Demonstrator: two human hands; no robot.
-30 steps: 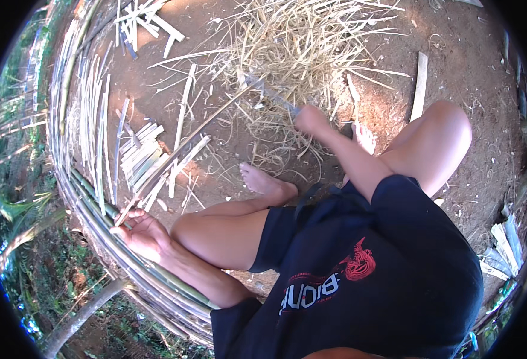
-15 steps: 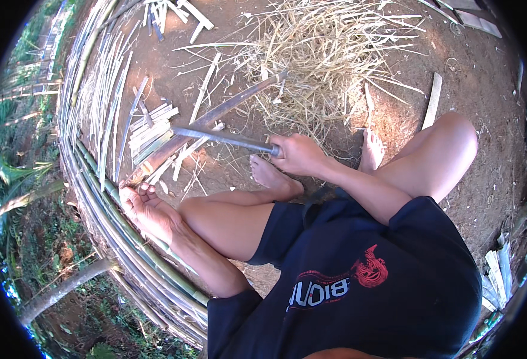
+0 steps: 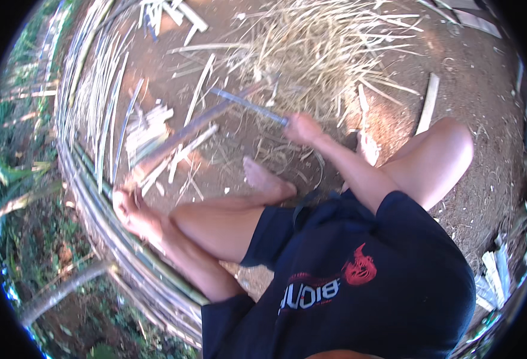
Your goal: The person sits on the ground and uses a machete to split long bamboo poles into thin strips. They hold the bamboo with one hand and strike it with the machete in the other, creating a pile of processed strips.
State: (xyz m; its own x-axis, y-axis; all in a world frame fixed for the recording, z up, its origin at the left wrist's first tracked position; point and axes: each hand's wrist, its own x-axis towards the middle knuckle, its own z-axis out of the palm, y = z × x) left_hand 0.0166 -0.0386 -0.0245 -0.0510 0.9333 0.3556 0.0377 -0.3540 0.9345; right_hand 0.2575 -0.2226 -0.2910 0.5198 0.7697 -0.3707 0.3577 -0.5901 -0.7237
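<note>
My right hand is closed around the handle of a long, narrow knife. Its grey blade points up and left, passing over the far part of a brown bamboo pole. That pole lies slanting across the ground in front of my feet. At its near left end, my left hand is closed, with curled fingers by the pole's tip. Blur hides what those fingers hold. A small stack of pale split pieces lies just beyond the pole.
A heap of thin shavings covers the ground ahead. Long thin strips lie at the left, beside a low edge of bundled bamboo poles. More pale pieces lie at the far side, and a flat slat beyond my right knee.
The knife has swung away from the pole's middle, up and to the right, with my right hand. My left hand has shifted slightly left and its fingers have curled in.
</note>
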